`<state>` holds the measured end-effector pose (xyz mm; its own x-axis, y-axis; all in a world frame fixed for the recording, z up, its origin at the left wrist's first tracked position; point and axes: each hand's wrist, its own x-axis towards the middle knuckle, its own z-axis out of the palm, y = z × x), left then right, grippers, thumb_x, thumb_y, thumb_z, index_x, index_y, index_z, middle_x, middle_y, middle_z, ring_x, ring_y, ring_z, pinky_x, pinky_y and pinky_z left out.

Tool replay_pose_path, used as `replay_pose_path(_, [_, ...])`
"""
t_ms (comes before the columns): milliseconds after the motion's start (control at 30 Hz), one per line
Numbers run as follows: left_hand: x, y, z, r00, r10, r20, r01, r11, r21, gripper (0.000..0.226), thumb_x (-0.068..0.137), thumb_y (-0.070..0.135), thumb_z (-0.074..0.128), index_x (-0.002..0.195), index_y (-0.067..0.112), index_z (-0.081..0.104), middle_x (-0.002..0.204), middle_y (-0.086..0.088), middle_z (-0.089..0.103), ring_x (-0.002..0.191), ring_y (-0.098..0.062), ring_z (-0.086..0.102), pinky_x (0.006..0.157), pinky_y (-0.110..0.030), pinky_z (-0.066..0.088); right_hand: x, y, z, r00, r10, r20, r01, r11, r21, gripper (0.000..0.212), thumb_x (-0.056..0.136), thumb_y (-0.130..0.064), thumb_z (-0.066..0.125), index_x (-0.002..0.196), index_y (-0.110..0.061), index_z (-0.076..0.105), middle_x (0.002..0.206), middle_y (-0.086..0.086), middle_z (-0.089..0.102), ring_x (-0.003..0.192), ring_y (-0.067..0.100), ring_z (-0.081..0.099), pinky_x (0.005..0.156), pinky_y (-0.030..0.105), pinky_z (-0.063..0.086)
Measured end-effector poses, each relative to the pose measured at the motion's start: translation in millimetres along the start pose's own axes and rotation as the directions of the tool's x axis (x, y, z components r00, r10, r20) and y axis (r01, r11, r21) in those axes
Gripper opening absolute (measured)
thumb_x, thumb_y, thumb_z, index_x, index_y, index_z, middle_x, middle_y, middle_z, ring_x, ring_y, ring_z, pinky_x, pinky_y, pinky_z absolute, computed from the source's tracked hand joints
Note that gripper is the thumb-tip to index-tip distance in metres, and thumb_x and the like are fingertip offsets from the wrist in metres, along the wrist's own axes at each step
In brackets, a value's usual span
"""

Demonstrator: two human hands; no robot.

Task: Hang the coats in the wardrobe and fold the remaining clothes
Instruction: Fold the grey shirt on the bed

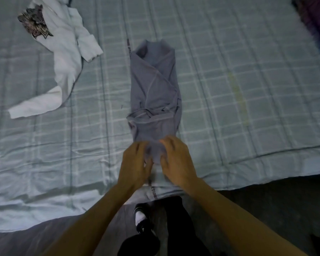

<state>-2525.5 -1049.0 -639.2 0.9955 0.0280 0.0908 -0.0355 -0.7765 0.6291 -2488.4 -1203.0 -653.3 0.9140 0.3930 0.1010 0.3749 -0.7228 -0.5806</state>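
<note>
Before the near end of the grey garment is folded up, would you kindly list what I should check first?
1. The left hand and right hand rest on the grey garment at its near end: ok.
2. Fingers actually gripping the hem: cannot tell, blurred.
3. Sides folded inward into a narrow strip: ok.
4. Fabric lying smooth: not ok, bunched across the middle.
5. The white garment lies apart from it on the bed: ok.
</note>
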Motion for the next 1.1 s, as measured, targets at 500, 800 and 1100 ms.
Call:
replay_pose_path(500, [4, 1, 32, 0.872, -0.132, 0.471, 0.107, 0.991, 0.081, 0.039, 0.079, 0.015, 0.042, 0.108, -0.004, 0.059, 0.105, -0.022, 0.062, 0.097, -0.038, 0.06, 0.084, -0.042, 0.049, 21, -19, -21, 0.853, 0.126, 0.507, -0.017, 0.977, -0.215, 0.027, 0.087, -0.016, 0.042, 0.083, -0.01, 0.069, 0.086, 0.009, 0.069, 0.081, 0.025, 0.064, 0.073, 0.03, 0.046])
replay_pose_path(800, [58, 49, -61, 0.712, -0.204, 0.672, 0.015, 0.961, 0.275, 0.022, 0.09, 0.023, 0.054, 0.105, 0.009, 0.063, 0.11, -0.015, 0.065, 0.102, -0.029, 0.058, 0.072, -0.026, 0.036, 42, -63, -94, 0.786, 0.278, 0.552, -0.204, 0.96, -0.194, 0.026, 0.091, -0.035, 0.054, 0.105, -0.016, 0.066, 0.103, 0.002, 0.065, 0.095, 0.022, 0.06, 0.075, 0.028, 0.042])
replay_pose_path(1100, [98, 39, -50, 0.997, -0.071, 0.016, 0.067, 0.979, 0.191, 0.071, 0.09, 0.005, 0.046, 0.15, 0.011, 0.01, 0.154, -0.022, 0.013, 0.143, -0.035, 0.011, 0.116, -0.053, 0.007, 90, -33, -55, 0.973, 0.18, -0.142, -0.179, 0.984, 0.022, 0.041, 0.087, -0.006, 0.052, 0.127, 0.0, 0.053, 0.119, 0.023, 0.058, 0.109, 0.038, 0.055, 0.094, 0.049, 0.045])
